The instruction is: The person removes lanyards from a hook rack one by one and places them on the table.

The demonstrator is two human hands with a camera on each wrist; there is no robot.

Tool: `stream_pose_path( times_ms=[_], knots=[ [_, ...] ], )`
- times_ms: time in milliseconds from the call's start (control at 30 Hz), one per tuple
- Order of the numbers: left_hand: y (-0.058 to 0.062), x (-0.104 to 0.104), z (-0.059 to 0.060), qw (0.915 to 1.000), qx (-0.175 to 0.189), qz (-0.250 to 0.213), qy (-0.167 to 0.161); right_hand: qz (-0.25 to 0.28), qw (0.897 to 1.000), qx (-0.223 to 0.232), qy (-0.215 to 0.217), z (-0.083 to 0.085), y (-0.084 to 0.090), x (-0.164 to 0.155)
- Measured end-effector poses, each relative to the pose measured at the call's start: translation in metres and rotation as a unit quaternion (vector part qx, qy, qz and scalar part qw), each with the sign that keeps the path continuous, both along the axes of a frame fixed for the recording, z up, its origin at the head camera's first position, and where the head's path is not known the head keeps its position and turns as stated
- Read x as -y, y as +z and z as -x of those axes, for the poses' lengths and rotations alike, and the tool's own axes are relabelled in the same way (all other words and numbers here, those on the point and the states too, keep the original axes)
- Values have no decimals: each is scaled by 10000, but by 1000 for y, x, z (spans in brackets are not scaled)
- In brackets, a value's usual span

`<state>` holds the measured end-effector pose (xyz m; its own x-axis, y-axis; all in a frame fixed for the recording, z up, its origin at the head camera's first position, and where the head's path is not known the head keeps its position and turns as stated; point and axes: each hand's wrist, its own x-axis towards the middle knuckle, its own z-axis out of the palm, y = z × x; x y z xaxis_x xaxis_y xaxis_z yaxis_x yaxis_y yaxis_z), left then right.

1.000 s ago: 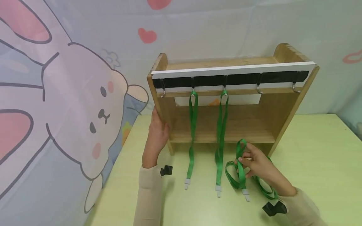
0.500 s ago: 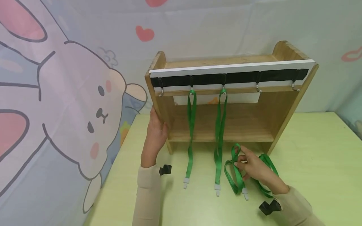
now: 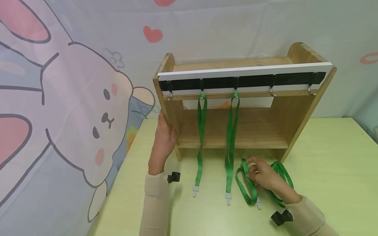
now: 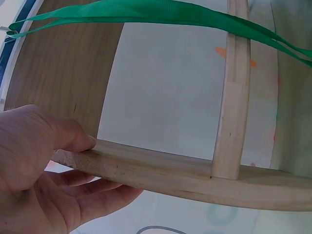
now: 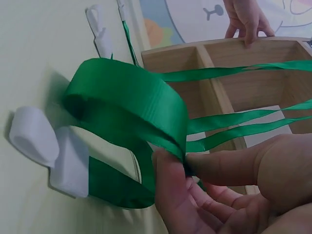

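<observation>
My left hand [image 3: 163,141] grips the left side panel of a small wooden shelf [image 3: 233,127]. In the left wrist view, the thumb [image 4: 73,135] lies on the inner face of that panel and the fingers [image 4: 105,197] are on the outer side. Low at the shelf's front right, my right hand [image 3: 264,175] pinches a folded green lanyard [image 5: 131,97] between thumb and forefinger. Its white plastic clip [image 5: 70,163] lies by the tabletop. Two more green lanyards, a left one [image 3: 201,121] and a middle one [image 3: 229,131], hang from hooks on the shelf's front.
Another green lanyard [image 3: 282,172] lies coiled on the pale yellow table [image 3: 330,170], partly behind my right hand. A black strip [image 3: 254,81] across the shelf top bears several metal hooks, among them one [image 3: 271,92] right of the middle lanyard. A printed cloth [image 3: 218,36] hangs behind.
My right hand has moved down and slightly left with the lanyard, whose upper loop has sunk toward the table. My left hand has stayed on the side panel.
</observation>
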<state>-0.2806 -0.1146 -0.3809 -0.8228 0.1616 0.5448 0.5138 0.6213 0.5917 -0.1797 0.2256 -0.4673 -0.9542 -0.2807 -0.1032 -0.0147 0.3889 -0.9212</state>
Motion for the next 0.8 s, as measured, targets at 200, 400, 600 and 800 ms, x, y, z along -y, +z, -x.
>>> stream_pose_path(
  times_ms=[200, 400, 600, 800],
  knots=[
    [0, 0, 0, 10000, -24, 19, -2, -238, 9994, -257, -76, 1, -4, 2],
    [0, 0, 0, 10000, -73, 58, -25, -523, 9971, -557, -15, 0, -7, 3],
    [0, 0, 0, 9999, -87, 92, -3, -915, 9947, -462, -14, 0, -3, 2],
    [0, 0, -1, 10000, -3, 65, 17, -1592, 9859, -513, -23, 0, 3, -3]
  ],
)
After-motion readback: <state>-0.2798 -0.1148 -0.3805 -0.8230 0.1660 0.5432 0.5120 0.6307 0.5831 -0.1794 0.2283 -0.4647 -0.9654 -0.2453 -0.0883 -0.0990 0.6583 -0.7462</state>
